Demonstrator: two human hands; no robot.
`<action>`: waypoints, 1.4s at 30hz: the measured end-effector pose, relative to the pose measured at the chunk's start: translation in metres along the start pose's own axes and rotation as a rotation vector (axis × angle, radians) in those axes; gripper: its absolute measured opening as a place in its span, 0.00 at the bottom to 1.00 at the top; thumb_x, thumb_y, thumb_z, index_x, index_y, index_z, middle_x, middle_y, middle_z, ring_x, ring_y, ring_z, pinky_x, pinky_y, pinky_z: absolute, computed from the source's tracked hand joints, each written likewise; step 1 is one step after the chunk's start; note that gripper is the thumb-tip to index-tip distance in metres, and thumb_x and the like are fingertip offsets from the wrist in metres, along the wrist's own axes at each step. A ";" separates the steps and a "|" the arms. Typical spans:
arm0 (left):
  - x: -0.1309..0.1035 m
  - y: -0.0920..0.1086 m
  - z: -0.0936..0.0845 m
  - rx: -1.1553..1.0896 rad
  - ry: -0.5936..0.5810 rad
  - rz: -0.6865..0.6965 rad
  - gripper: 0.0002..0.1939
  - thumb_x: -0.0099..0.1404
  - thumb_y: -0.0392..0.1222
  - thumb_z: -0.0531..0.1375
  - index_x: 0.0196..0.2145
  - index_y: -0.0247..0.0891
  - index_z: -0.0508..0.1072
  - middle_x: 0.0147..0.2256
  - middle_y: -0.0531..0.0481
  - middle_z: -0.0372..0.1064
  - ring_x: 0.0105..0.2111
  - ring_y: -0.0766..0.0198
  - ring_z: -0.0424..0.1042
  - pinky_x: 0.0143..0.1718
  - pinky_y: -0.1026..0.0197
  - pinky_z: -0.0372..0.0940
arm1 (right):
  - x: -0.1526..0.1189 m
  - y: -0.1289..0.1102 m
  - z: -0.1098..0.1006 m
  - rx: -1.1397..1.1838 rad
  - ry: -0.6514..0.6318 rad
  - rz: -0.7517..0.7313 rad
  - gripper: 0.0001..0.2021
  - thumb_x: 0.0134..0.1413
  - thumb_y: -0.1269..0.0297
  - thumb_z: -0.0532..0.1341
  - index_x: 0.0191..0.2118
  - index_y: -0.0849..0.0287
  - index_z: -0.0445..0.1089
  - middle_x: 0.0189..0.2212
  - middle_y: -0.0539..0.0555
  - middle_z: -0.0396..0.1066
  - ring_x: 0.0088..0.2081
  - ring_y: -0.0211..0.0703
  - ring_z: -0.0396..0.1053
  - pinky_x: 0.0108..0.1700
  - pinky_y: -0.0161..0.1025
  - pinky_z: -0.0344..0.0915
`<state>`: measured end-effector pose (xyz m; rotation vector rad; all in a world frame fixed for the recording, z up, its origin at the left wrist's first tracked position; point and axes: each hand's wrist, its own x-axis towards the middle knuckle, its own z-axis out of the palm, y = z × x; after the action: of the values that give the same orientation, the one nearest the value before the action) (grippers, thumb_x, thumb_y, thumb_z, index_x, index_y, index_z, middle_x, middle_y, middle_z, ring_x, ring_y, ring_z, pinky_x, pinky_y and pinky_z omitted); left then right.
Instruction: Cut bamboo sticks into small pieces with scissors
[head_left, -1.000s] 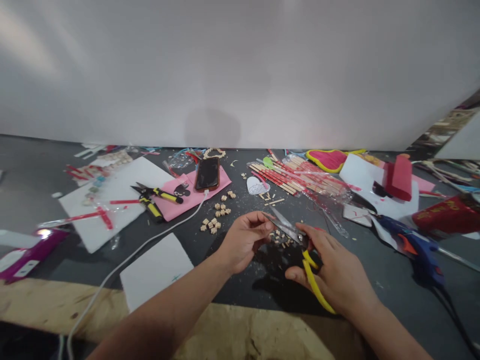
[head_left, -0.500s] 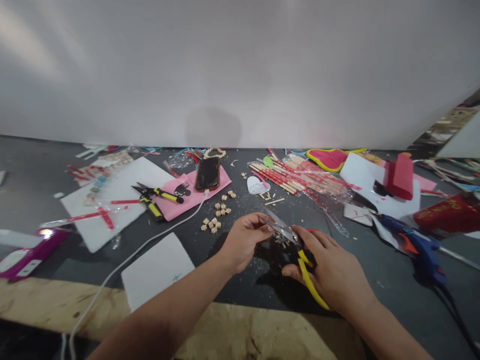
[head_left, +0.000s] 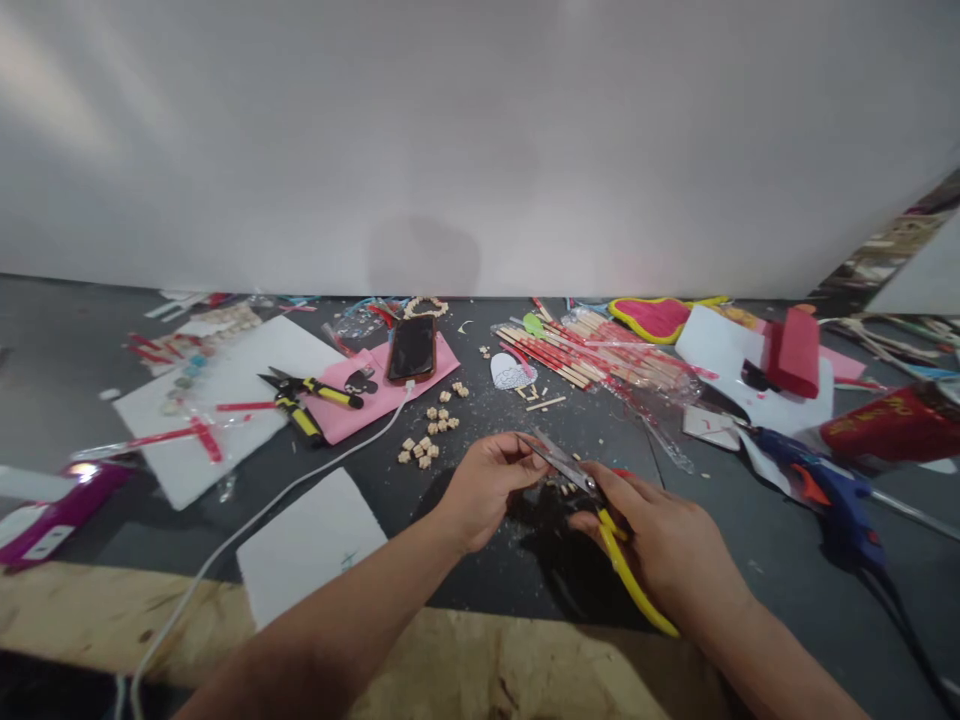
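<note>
My right hand (head_left: pixel 667 550) is wrapped round a pair of yellow-handled snips (head_left: pixel 564 464), whose silver blades point left and lie close together. The fingers of my left hand (head_left: pixel 484 490) are pinched together beside the blade tips. What they hold is too small and too hidden to make out. Under the hands, small pale cut bits (head_left: pixel 559 487) lie on the dark tabletop. Small clusters of pale wooden pieces (head_left: pixel 418 452) sit just left of and beyond my left hand. A short pale stick (head_left: pixel 546 404) lies beyond the blades.
Red-and-pale sticks (head_left: pixel 555 360) in clear wrap lie behind the hands. A phone (head_left: pixel 412 348) rests on pink paper (head_left: pixel 341 420), beside black-and-yellow pliers (head_left: pixel 304 400). On the right are a blue glue gun (head_left: pixel 832 490) and a red can-like container (head_left: pixel 889 428). A white cable (head_left: pixel 277 503) runs along the left.
The snips' blades have closed towards each other, and their yellow handle has swung slightly down and right. My left hand stays pinched near the tips. The view has shifted a little.
</note>
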<state>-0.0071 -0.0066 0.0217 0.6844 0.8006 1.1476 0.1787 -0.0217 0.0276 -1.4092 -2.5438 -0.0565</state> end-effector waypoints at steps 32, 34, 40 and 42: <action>0.003 -0.004 -0.001 0.067 0.011 0.042 0.07 0.54 0.40 0.61 0.27 0.33 0.68 0.22 0.54 0.63 0.23 0.72 0.61 0.26 0.69 0.53 | 0.004 0.002 -0.002 0.045 -0.043 0.067 0.34 0.42 0.43 0.55 0.53 0.57 0.56 0.43 0.59 0.67 0.45 0.51 0.65 0.39 0.44 0.66; 0.003 -0.004 -0.001 0.060 0.018 0.041 0.07 0.53 0.40 0.61 0.27 0.34 0.67 0.23 0.54 0.63 0.24 0.72 0.61 0.27 0.69 0.54 | 0.004 0.001 -0.003 0.052 -0.042 0.067 0.34 0.42 0.43 0.56 0.53 0.57 0.55 0.43 0.58 0.67 0.45 0.50 0.65 0.39 0.44 0.66; 0.005 -0.005 -0.002 0.109 0.023 0.068 0.07 0.53 0.40 0.61 0.28 0.34 0.68 0.23 0.54 0.64 0.25 0.71 0.63 0.28 0.68 0.55 | 0.004 0.001 -0.003 0.044 -0.064 0.062 0.34 0.43 0.43 0.55 0.54 0.58 0.55 0.43 0.59 0.67 0.45 0.50 0.65 0.39 0.44 0.66; 0.005 -0.007 -0.002 0.154 0.037 0.088 0.07 0.53 0.40 0.61 0.28 0.34 0.68 0.23 0.53 0.65 0.25 0.70 0.63 0.29 0.67 0.56 | 0.004 0.001 -0.002 0.023 -0.075 0.059 0.33 0.44 0.43 0.54 0.54 0.57 0.56 0.43 0.59 0.67 0.45 0.50 0.65 0.39 0.44 0.66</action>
<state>-0.0047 -0.0031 0.0140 0.8347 0.9040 1.1888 0.1776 -0.0180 0.0303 -1.5035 -2.5517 0.0363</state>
